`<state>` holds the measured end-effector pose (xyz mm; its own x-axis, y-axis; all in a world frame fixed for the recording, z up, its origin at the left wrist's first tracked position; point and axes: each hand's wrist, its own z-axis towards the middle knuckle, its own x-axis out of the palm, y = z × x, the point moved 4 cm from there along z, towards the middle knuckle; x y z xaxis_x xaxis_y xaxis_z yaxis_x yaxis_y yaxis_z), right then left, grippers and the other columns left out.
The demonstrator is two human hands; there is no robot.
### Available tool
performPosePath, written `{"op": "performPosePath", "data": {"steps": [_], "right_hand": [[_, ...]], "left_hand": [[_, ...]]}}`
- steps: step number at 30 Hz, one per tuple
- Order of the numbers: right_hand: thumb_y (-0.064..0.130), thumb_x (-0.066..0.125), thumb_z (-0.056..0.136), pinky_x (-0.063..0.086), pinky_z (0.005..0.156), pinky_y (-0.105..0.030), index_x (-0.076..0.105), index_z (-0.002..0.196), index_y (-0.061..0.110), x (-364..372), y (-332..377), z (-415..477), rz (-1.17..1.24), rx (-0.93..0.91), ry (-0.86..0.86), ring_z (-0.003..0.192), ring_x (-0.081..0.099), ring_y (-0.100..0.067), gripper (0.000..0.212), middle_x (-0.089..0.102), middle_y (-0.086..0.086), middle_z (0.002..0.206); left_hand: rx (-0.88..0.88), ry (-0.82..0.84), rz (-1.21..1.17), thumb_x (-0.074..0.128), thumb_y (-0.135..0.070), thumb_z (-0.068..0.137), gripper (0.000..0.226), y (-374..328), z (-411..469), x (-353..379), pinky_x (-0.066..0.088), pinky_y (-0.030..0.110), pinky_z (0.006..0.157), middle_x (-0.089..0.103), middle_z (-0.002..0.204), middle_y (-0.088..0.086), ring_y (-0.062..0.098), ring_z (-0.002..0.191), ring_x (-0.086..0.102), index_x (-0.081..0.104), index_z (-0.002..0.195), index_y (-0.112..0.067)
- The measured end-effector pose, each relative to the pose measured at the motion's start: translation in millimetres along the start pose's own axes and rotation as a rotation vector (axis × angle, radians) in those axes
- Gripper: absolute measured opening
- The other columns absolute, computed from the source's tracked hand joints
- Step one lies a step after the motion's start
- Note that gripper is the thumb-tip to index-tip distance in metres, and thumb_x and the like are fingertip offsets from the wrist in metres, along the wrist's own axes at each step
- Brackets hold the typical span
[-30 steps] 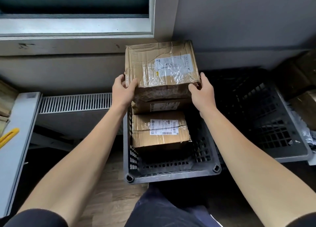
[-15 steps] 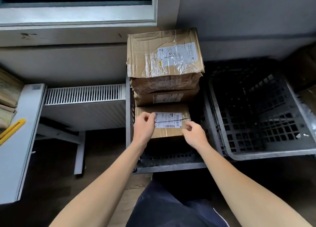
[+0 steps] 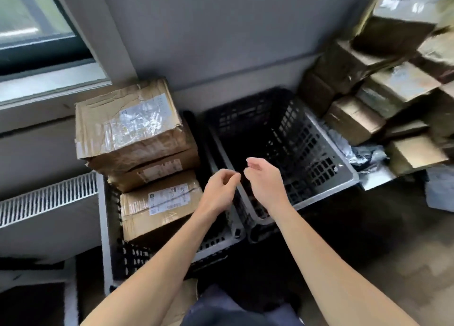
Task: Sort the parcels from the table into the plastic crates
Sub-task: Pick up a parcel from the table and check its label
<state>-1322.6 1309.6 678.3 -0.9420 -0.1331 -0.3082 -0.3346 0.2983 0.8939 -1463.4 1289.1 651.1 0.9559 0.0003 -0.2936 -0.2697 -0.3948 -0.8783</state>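
Hovering with nothing in them, the left hand [image 3: 219, 190] and right hand [image 3: 264, 181] hang side by side, fingers loosely curled, over the seam between the two crates. Just to their left, the left crate [image 3: 104, 239] holds three stacked parcels [image 3: 130, 129] rising well above its rim, so I judge the next belongs in the right crate [image 3: 339, 154], where no parcel shows. Beyond it the unsorted parcels [image 3: 353, 119] lie heaped; lift a loose one from the near edge with both hands, not one bearing others.
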Motion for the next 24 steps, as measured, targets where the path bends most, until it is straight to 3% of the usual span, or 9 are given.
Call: {"op": "performPosePath", "data": {"steps": [8,12,18,22,24], "right_hand": [[0.013,0.060,0.103,0.045,0.107,-0.024,0.064,0.139,0.013,-228,-19,-6,0.150,-0.103,-0.277,0.121,0.060,-0.007,0.036,0.067,0.004,0.131],[0.014,0.061,0.102,0.046,0.107,-0.023,0.063,0.140,0.013,-321,-43,-16,0.164,-0.107,-0.342,0.121,0.060,-0.006,0.037,0.067,0.005,0.130],[0.012,0.062,0.102,0.046,0.103,-0.020,0.064,0.137,0.013,-408,-69,2,0.189,-0.094,-0.406,0.120,0.060,-0.006,0.036,0.067,0.004,0.128],[0.011,0.063,0.101,0.048,0.104,-0.021,0.065,0.135,0.013,-447,-85,34,0.188,-0.081,-0.425,0.118,0.061,-0.007,0.034,0.067,0.005,0.125],[0.012,0.063,0.100,0.047,0.096,-0.014,0.066,0.134,0.014,-468,-91,55,0.167,-0.067,-0.428,0.115,0.061,-0.004,0.034,0.067,0.006,0.122]], "left_hand": [[0.151,0.101,-0.024,0.059,-0.031,0.105,0.019,-133,-5,190,0.055,0.040,0.097,0.075,0.108,0.003,0.021,0.106,0.069,0.071,0.109,-0.018],[0.195,0.140,-0.039,0.059,-0.030,0.105,0.018,-173,-8,276,0.055,0.036,0.092,0.075,0.106,0.003,0.018,0.102,0.069,0.071,0.109,-0.017],[0.240,0.171,-0.020,0.060,-0.029,0.104,0.020,-218,1,367,0.048,0.017,0.080,0.072,0.105,0.000,0.009,0.096,0.066,0.069,0.114,-0.013],[0.222,0.178,-0.037,0.059,-0.029,0.105,0.020,-237,30,409,0.051,0.024,0.086,0.072,0.108,0.003,0.013,0.100,0.066,0.069,0.113,-0.014],[0.199,0.182,-0.057,0.060,-0.030,0.104,0.014,-243,53,432,0.053,0.032,0.093,0.073,0.110,0.003,0.018,0.107,0.068,0.068,0.107,-0.019]]}}
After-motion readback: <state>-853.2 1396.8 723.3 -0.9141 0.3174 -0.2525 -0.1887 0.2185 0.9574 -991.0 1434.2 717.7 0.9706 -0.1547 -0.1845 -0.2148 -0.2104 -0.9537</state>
